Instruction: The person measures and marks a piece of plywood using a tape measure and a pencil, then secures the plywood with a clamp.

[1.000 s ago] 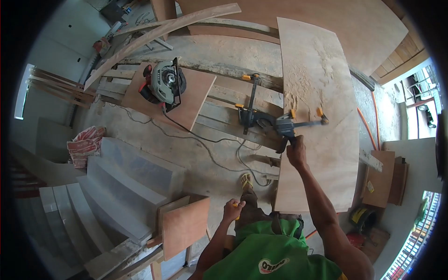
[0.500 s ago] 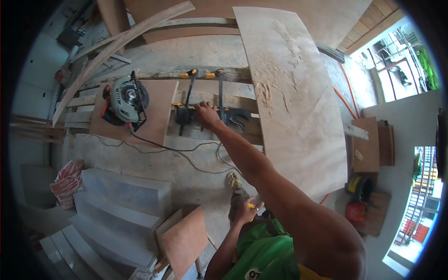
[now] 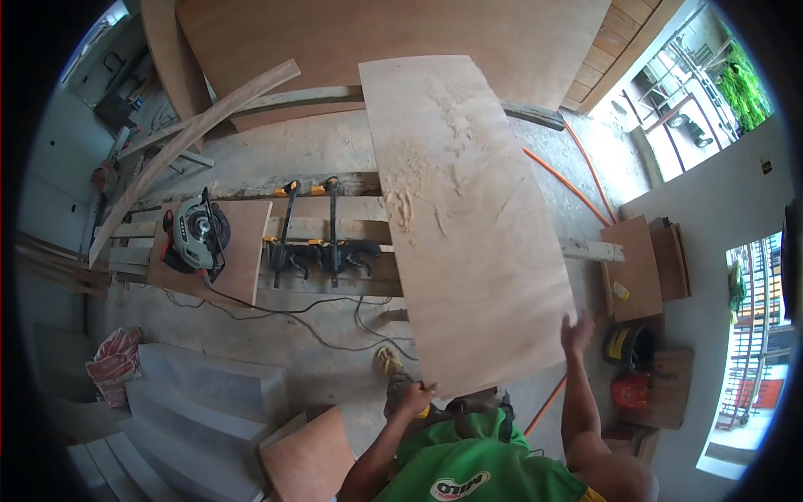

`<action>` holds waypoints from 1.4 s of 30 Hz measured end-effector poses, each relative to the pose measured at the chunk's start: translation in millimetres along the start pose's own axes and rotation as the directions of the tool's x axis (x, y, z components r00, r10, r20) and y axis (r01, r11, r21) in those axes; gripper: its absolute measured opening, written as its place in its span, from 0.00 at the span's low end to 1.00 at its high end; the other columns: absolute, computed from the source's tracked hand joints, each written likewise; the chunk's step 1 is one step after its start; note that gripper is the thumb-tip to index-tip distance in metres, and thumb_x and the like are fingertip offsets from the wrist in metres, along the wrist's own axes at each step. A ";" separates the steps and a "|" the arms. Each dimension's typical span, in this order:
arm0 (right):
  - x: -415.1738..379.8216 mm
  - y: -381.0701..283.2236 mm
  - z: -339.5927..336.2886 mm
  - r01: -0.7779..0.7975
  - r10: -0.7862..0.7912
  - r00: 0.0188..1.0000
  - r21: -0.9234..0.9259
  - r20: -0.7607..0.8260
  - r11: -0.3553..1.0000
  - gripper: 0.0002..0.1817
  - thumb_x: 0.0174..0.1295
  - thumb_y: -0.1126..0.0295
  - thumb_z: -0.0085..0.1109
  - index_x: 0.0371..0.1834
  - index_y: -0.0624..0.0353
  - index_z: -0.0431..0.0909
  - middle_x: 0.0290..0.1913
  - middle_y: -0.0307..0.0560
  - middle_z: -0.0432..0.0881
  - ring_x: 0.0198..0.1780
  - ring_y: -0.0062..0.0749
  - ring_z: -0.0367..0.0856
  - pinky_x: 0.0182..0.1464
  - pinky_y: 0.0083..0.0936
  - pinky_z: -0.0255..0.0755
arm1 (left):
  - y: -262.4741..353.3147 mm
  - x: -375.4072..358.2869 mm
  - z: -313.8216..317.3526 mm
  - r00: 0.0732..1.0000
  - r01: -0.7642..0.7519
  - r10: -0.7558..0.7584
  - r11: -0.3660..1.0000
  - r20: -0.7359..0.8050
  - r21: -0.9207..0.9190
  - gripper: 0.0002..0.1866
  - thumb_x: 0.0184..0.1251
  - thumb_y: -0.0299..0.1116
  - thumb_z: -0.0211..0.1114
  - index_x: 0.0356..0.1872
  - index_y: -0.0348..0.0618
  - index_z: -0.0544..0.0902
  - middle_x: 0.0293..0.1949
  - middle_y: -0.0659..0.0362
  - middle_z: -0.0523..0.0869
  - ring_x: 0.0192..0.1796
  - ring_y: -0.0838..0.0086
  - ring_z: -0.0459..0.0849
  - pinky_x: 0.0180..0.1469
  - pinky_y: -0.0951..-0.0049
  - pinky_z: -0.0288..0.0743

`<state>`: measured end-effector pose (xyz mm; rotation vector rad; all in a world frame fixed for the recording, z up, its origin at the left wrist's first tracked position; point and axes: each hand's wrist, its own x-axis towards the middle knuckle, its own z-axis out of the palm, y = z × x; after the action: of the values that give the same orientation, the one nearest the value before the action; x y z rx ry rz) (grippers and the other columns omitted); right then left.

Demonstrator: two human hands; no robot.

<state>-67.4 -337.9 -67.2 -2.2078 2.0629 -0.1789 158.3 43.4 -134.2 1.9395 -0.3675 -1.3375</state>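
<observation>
A long plywood board (image 3: 493, 276) with sawdust scattered on it lies before me across wooden supports. My left hand (image 3: 413, 400) is closed around a small yellow object (image 3: 424, 412), mostly hidden by the fingers, with its fingertips right at the board's near left corner. Beside the board's right edge is my right hand (image 3: 577, 333), empty and with fingers apart. To the left, two black and yellow bar clamps (image 3: 289, 219) (image 3: 334, 222) lie side by side on the slats. A circular saw (image 3: 199, 234) rests on a smaller plywood piece (image 3: 244, 259).
A power cord (image 3: 309, 313) snakes over the floor below the saw. Grey curved panels (image 3: 201, 393) and a plywood offcut (image 3: 309, 456) are at lower left. Orange hoses (image 3: 577, 192), a black bucket (image 3: 631, 347) and a red container (image 3: 631, 391) are at right. Large plywood sheets (image 3: 385, 42) stand behind.
My right hand has left the clamps and swung right to the board's edge. The left hand, still round the yellow object, is now at the board's near corner. The view has shifted.
</observation>
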 end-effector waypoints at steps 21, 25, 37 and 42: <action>39.8 57.6 -5.8 0.163 -0.198 0.915 0.126 0.353 0.979 0.29 0.64 0.47 0.50 0.26 0.68 0.80 0.32 0.70 0.79 0.41 0.64 0.79 0.43 0.52 0.70 | 74.5 -17.1 -7.6 0.872 0.215 -0.225 0.974 -0.435 -0.073 0.21 0.58 0.48 0.70 0.28 0.36 0.83 0.22 0.64 0.79 0.28 0.82 0.73 0.30 0.72 0.69; 80.6 29.1 25.2 0.258 -0.291 0.909 0.147 0.297 0.955 0.33 0.65 0.46 0.49 0.21 0.69 0.79 0.28 0.71 0.78 0.36 0.65 0.80 0.37 0.52 0.70 | 91.9 32.3 -40.9 0.887 0.169 -0.142 0.985 -0.440 0.022 0.24 0.57 0.52 0.69 0.24 0.36 0.82 0.19 0.66 0.77 0.25 0.82 0.72 0.28 0.70 0.68; 160.8 -78.0 15.0 0.138 -0.193 0.916 0.174 0.352 0.975 0.33 0.60 0.41 0.51 0.39 0.68 0.82 0.44 0.70 0.81 0.52 0.63 0.78 0.57 0.54 0.65 | 164.0 139.6 -89.2 0.859 0.142 -0.004 0.962 -0.511 0.232 0.25 0.59 0.51 0.67 0.20 0.34 0.81 0.20 0.58 0.79 0.24 0.75 0.74 0.28 0.67 0.68; 188.9 -47.6 39.6 0.317 -0.389 0.758 0.225 0.523 0.921 0.30 0.63 0.46 0.49 0.46 0.68 0.80 0.48 0.66 0.81 0.50 0.62 0.79 0.52 0.49 0.70 | 156.9 155.9 -83.9 0.826 0.178 -0.043 0.966 -0.562 0.186 0.25 0.57 0.51 0.67 0.19 0.35 0.80 0.21 0.54 0.79 0.25 0.71 0.75 0.31 0.64 0.70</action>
<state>-1.3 -523.0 -96.9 -2.2008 1.2806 0.2802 324.6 -123.6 -114.0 2.4710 -0.1221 -0.7550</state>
